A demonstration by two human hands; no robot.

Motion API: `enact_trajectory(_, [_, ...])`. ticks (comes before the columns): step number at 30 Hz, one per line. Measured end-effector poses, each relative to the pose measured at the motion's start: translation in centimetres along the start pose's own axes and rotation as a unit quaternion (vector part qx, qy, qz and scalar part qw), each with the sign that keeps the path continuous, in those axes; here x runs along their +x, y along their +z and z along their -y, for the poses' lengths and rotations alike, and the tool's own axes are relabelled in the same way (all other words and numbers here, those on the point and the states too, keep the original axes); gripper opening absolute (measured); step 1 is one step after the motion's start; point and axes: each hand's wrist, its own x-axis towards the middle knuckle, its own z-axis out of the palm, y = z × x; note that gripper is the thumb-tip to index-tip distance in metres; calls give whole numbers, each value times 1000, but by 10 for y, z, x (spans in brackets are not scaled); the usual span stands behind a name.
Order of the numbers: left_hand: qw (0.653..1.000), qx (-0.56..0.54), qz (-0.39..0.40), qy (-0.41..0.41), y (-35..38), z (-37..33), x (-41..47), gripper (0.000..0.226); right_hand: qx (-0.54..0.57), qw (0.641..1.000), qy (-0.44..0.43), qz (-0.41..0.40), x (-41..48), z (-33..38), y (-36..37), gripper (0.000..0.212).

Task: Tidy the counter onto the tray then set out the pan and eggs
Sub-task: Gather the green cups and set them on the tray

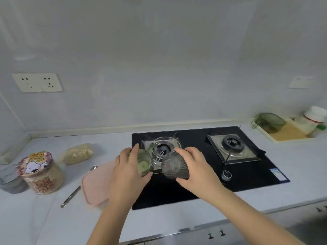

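My left hand (126, 171) grips a green ribbed glass (144, 162), tilted with its base toward me, above the left burner of the black hob (247, 177). Beside it my right hand (195, 167) grips a grey ribbed glass (174, 167), also tilted. The two glasses are close together, almost touching. At the far right stands the tray (290, 137), with a green cup (269, 122) and a white-lidded bottle (314, 121) on it. No pan or eggs are in sight.
Left of the hob lie a pink cloth (96, 183), a metal spoon (76, 190) and a bag of pale food (77, 153). A cartoon-lidded snack jar (41, 172) and a grey container (9, 179) stand at the far left. The right burner (233, 143) is bare.
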Motion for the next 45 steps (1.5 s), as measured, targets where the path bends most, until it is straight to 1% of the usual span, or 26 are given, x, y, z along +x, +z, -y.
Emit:
enact_trajectory(6, [998, 1, 38, 57, 38, -94, -30, 92, -20, 999, 49, -6, -72, -69, -42, 84])
enact_trajectory(12, [990, -12, 65, 125, 79, -171, -27, 94, -26, 995, 90, -30, -105, -127, -77, 83])
enact_trajectory(17, [981, -39, 88, 167, 130, -238, -16, 93, -31, 987, 143, -70, -122, -197, -111, 82])
enact_trajectory(21, [974, -65, 109, 187, 189, -298, 1, 90, -49, 976, 196, -80, -134, -274, -137, 81])
enact_trajectory(28, [957, -105, 148, 225, 288, -414, 46, 91, -88, 962, 255, -50, -143, -405, -197, 78])
enact_trajectory(30, [952, -114, 153, 241, 307, -449, 61, 91, -93, 958, 264, -63, -142, -442, -215, 78])
enact_trajectory(33, [942, -109, 163, 270, 340, -499, 85, 90, -81, 946, 294, -105, -141, -494, -237, 78])
enact_trajectory(35, [940, -105, 168, 278, 354, -521, 96, 90, -68, 945, 300, -109, -138, -519, -242, 78])
enact_trajectory(38, [936, -111, 168, 287, 378, -554, 116, 91, -65, 950, 285, -110, -123, -561, -252, 79])
enact_trajectory(42, [940, -121, 171, 269, 418, -598, 152, 94, -64, 954, 267, -118, -91, -624, -274, 79])
enact_trajectory(45, [947, -113, 158, 255, 459, -641, 185, 94, -72, 960, 247, -109, -61, -686, -292, 80])
